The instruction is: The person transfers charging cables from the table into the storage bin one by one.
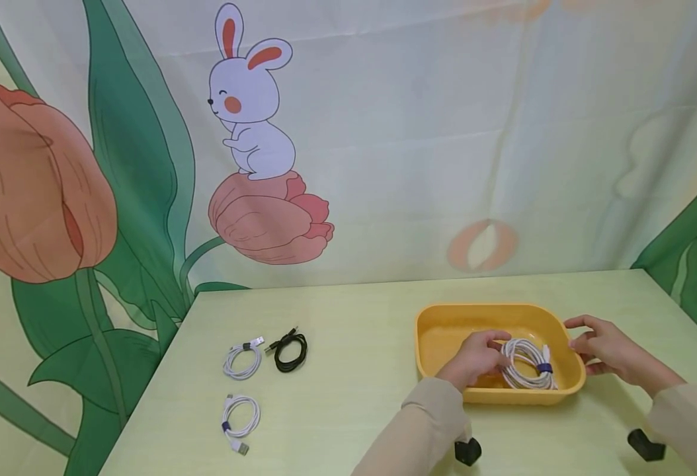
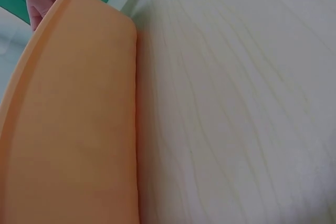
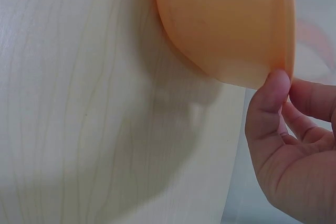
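Yellow tray [image 1: 515, 397], lower rt. of frame: 1 white cable [image 1: 530, 382], coiled; L hand [image 1: 478, 357] at cable, grip unclear; R hand [image 1: 610, 347] pinching tray.

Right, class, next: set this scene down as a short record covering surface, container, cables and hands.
Surface: pale table
Container: yellow tray, on table's right side
Contents: coiled white cable, dark blue tie
Outside: upper white cable, lower white cable, black cable; all coiled, table's left side
Left hand: inside tray, at the coiled white cable; grip unclear
Right hand: pinches the tray's right rim
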